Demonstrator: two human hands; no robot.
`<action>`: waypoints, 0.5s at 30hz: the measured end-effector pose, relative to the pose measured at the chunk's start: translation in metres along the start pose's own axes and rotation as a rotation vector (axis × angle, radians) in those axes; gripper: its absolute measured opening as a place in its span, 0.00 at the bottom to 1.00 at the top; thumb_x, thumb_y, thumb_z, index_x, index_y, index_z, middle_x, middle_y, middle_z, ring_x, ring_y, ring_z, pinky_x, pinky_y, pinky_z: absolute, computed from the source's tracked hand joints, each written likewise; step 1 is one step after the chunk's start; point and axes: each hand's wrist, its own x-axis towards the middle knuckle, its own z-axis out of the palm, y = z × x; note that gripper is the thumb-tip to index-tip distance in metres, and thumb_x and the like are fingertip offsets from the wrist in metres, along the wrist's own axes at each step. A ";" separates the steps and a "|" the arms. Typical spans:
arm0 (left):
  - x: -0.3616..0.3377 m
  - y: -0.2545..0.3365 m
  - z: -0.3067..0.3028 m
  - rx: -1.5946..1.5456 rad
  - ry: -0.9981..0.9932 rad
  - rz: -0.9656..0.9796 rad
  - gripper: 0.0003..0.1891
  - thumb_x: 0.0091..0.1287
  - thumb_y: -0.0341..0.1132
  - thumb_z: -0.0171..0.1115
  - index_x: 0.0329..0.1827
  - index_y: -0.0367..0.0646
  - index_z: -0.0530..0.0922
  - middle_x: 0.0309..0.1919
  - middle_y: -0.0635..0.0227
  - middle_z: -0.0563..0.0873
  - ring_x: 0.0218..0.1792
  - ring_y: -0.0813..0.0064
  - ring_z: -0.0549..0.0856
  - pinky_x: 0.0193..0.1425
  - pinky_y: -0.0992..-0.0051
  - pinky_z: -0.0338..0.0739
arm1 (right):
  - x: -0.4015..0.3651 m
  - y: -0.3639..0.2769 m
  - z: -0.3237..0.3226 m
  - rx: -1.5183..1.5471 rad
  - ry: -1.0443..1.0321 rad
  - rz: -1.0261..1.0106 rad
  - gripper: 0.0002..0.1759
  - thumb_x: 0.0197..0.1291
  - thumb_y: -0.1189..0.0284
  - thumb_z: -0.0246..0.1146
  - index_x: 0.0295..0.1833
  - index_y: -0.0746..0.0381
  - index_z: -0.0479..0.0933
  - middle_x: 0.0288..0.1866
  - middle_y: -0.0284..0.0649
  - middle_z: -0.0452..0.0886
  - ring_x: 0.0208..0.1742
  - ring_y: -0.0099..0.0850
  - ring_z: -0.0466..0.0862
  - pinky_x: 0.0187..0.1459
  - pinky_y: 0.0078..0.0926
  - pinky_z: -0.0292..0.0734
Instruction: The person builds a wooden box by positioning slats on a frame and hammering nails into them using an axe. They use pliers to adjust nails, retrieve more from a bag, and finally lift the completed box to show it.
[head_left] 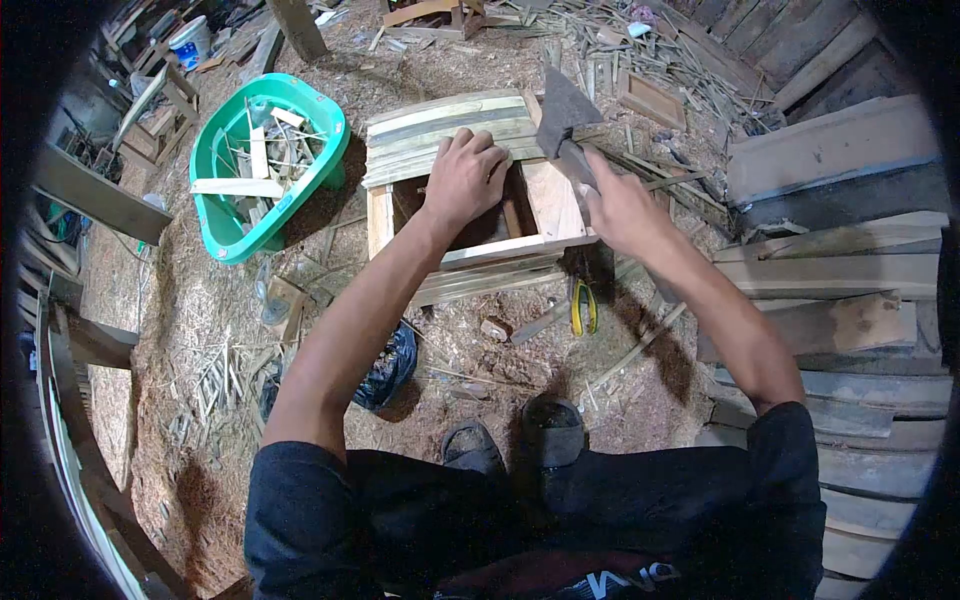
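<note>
A small wooden box point(560, 205) with a partly slatted top stands before me on the ground. Pale and darker wooden slats point(420, 130) cover its far part, while the near part is open and shows a dark inside. My left hand point(465, 180) is closed at the near edge of these slats, its fingers curled over the last slat; the fingertips are partly hidden. In my right hand point(625, 210) is a hatchet point(567, 112), gripped by its handle. Its broad dark metal head is raised above the box's right far corner.
A green plastic tub point(215, 225) with wood offcuts stands at the left. Yellow-handled pliers point(584, 308) lie in the sawdust near the box, and a black plastic bag point(388, 372) sits by my feet. Stacked boards point(840, 270) line the right side. Wood scraps litter the ground.
</note>
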 end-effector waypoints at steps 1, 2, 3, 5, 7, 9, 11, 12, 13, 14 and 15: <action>0.000 0.000 0.000 0.008 0.009 0.002 0.08 0.64 0.37 0.65 0.39 0.45 0.87 0.37 0.66 0.82 0.45 0.61 0.79 0.50 0.62 0.72 | 0.003 0.004 -0.001 0.023 0.006 -0.021 0.26 0.68 0.74 0.55 0.69 0.71 0.62 0.35 0.69 0.82 0.42 0.63 0.85 0.43 0.56 0.81; 0.000 0.000 0.000 0.013 0.015 0.006 0.07 0.64 0.37 0.66 0.39 0.45 0.87 0.36 0.66 0.82 0.44 0.61 0.79 0.50 0.62 0.72 | 0.003 0.007 -0.002 0.047 0.012 -0.037 0.26 0.68 0.73 0.55 0.69 0.71 0.63 0.35 0.69 0.82 0.41 0.63 0.85 0.43 0.57 0.80; 0.001 0.001 0.000 0.019 0.024 0.013 0.07 0.64 0.36 0.67 0.39 0.45 0.87 0.35 0.66 0.82 0.42 0.61 0.79 0.50 0.63 0.72 | 0.004 0.009 -0.003 0.039 0.058 -0.072 0.26 0.68 0.73 0.55 0.70 0.71 0.62 0.34 0.69 0.82 0.41 0.63 0.85 0.43 0.56 0.80; 0.001 0.001 0.001 0.010 0.027 0.005 0.07 0.64 0.36 0.67 0.38 0.45 0.87 0.35 0.66 0.82 0.43 0.61 0.79 0.50 0.63 0.72 | 0.007 0.012 -0.003 0.028 0.150 -0.143 0.27 0.69 0.72 0.55 0.70 0.70 0.62 0.34 0.68 0.82 0.40 0.63 0.85 0.42 0.56 0.80; 0.000 0.001 0.001 0.006 0.034 0.001 0.07 0.64 0.37 0.67 0.38 0.45 0.87 0.36 0.66 0.82 0.43 0.61 0.79 0.50 0.63 0.72 | 0.007 -0.003 -0.017 0.125 0.201 -0.077 0.26 0.69 0.71 0.57 0.70 0.67 0.64 0.39 0.67 0.82 0.45 0.63 0.84 0.45 0.54 0.79; 0.000 0.002 0.001 0.000 0.050 0.007 0.06 0.63 0.37 0.68 0.38 0.45 0.87 0.36 0.67 0.82 0.43 0.61 0.79 0.50 0.64 0.72 | 0.009 -0.010 -0.023 0.129 0.294 -0.079 0.25 0.70 0.70 0.58 0.69 0.67 0.66 0.40 0.66 0.83 0.47 0.62 0.84 0.46 0.50 0.79; 0.001 0.001 0.002 0.007 0.050 0.010 0.06 0.63 0.37 0.68 0.38 0.45 0.87 0.35 0.67 0.82 0.43 0.61 0.79 0.50 0.64 0.72 | 0.013 -0.006 -0.019 0.140 0.400 -0.228 0.28 0.68 0.72 0.57 0.71 0.68 0.63 0.38 0.67 0.82 0.43 0.63 0.84 0.44 0.54 0.79; 0.001 0.001 0.002 0.012 0.051 0.010 0.07 0.63 0.37 0.68 0.38 0.45 0.87 0.35 0.67 0.82 0.43 0.61 0.80 0.50 0.64 0.72 | 0.015 -0.006 -0.017 0.145 0.452 -0.304 0.29 0.67 0.73 0.57 0.72 0.68 0.62 0.37 0.67 0.82 0.41 0.63 0.84 0.43 0.56 0.79; 0.001 0.000 0.002 0.004 0.043 0.004 0.07 0.63 0.37 0.67 0.38 0.45 0.87 0.36 0.66 0.82 0.44 0.61 0.79 0.50 0.63 0.72 | 0.013 -0.006 -0.018 0.131 0.386 -0.244 0.28 0.68 0.73 0.57 0.71 0.68 0.63 0.40 0.67 0.82 0.43 0.63 0.84 0.44 0.55 0.79; 0.001 0.000 0.002 -0.005 0.034 -0.002 0.07 0.64 0.37 0.66 0.39 0.45 0.87 0.37 0.65 0.82 0.45 0.60 0.79 0.51 0.63 0.72 | 0.009 -0.007 -0.018 0.117 0.318 -0.183 0.27 0.68 0.72 0.58 0.71 0.67 0.64 0.42 0.67 0.82 0.45 0.62 0.84 0.45 0.53 0.79; 0.000 0.000 0.003 -0.013 0.026 -0.010 0.08 0.64 0.37 0.65 0.39 0.45 0.87 0.38 0.65 0.82 0.46 0.60 0.79 0.51 0.62 0.72 | 0.006 -0.008 -0.018 0.103 0.250 -0.124 0.26 0.69 0.72 0.58 0.71 0.66 0.65 0.45 0.67 0.82 0.47 0.61 0.84 0.46 0.52 0.78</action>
